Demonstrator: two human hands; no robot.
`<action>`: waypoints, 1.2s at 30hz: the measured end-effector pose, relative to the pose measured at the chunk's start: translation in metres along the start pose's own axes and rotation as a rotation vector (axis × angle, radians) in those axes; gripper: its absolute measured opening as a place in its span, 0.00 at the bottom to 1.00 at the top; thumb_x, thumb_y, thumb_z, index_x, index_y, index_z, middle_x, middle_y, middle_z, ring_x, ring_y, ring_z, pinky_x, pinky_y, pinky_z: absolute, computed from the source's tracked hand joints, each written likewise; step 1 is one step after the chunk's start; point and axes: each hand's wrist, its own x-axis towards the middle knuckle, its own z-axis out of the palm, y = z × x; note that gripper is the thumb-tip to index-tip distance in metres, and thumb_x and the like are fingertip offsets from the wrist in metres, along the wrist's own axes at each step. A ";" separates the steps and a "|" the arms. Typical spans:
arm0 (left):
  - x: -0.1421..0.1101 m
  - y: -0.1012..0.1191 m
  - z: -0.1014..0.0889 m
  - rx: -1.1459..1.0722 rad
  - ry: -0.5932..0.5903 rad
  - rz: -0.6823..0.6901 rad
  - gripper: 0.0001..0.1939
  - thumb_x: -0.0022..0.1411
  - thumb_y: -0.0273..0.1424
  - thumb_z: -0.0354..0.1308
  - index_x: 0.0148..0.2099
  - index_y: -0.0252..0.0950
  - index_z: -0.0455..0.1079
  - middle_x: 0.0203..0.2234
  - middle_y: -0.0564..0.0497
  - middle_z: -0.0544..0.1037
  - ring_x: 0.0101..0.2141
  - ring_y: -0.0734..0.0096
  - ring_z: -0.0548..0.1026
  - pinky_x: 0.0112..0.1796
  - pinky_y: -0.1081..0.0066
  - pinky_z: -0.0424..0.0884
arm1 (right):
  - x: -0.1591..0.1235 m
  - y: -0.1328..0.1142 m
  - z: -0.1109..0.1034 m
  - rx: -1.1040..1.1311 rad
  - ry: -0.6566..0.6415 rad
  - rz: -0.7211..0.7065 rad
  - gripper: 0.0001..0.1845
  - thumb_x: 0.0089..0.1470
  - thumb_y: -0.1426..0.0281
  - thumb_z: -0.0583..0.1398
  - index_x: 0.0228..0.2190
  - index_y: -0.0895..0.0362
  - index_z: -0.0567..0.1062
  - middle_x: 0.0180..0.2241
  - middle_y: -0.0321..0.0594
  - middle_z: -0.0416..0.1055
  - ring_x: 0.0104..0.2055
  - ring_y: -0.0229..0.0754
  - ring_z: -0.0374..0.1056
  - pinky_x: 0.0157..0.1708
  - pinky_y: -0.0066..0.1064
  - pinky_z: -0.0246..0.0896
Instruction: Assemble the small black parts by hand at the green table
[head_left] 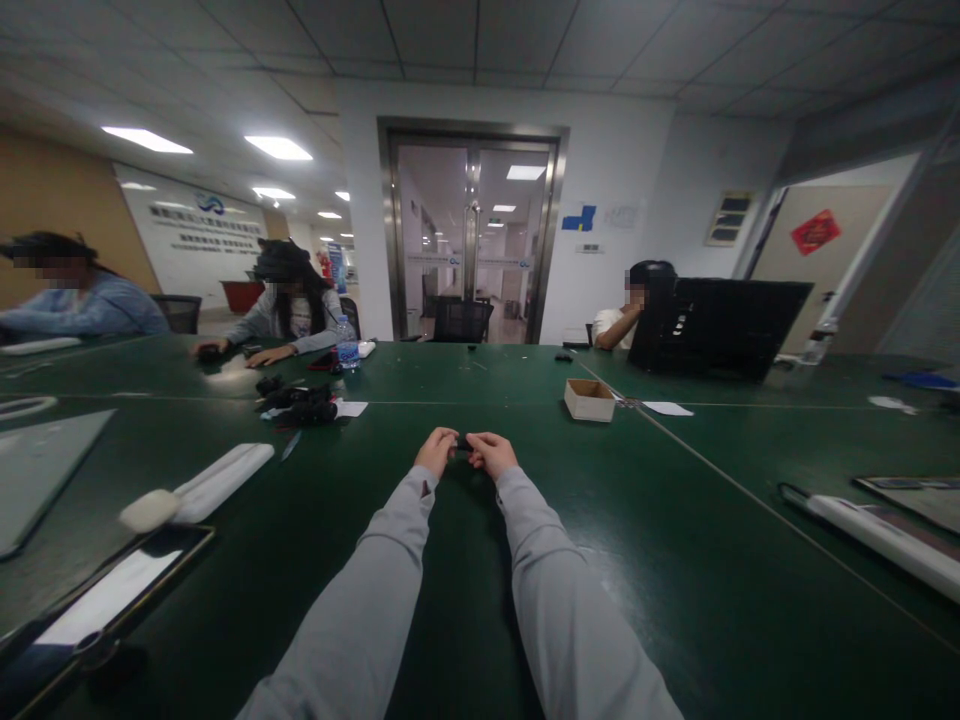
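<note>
Both arms, in light grey sleeves, reach forward over the dark green table (637, 520). Between my fingertips is a small black object (463, 444), too small to name. My left hand (437, 452) pinches its left end, and my right hand (492, 454) pinches the right end. The fingers of both hands are closed, and the two hands are close together just above or on the tabletop. Partly covered by the fingers, the object shows only its dark middle.
An open cardboard box (590, 403) stands ahead to the right. Black gear (296, 402) and a water bottle (346, 345) are ahead left. A phone (112, 590) and a white case (150, 510) lie near left. A monitor (720, 325) stands far right. Several people sit across the table.
</note>
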 end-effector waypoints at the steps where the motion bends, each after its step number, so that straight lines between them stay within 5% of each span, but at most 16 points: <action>1: 0.000 -0.001 0.000 0.007 0.007 0.017 0.11 0.52 0.36 0.46 0.34 0.36 0.66 0.14 0.58 0.62 0.17 0.78 0.60 0.22 0.76 0.57 | 0.000 0.000 0.000 0.002 -0.001 0.001 0.14 0.38 0.65 0.64 0.25 0.63 0.71 0.12 0.34 0.65 0.14 0.30 0.61 0.12 0.19 0.55; 7: 0.003 -0.004 0.000 0.006 0.002 0.013 0.09 0.49 0.29 0.48 0.34 0.36 0.66 0.17 0.57 0.66 0.19 0.78 0.63 0.24 0.77 0.58 | 0.000 0.000 -0.001 0.005 -0.004 -0.008 0.14 0.38 0.66 0.64 0.26 0.63 0.71 0.12 0.34 0.65 0.13 0.30 0.61 0.12 0.19 0.55; 36: 0.003 -0.004 0.000 -0.031 -0.018 0.020 0.10 0.50 0.32 0.47 0.33 0.36 0.67 0.16 0.57 0.64 0.19 0.78 0.62 0.23 0.77 0.57 | 0.002 0.002 -0.001 0.012 -0.017 -0.016 0.15 0.37 0.64 0.64 0.26 0.63 0.71 0.12 0.34 0.65 0.13 0.30 0.61 0.11 0.19 0.55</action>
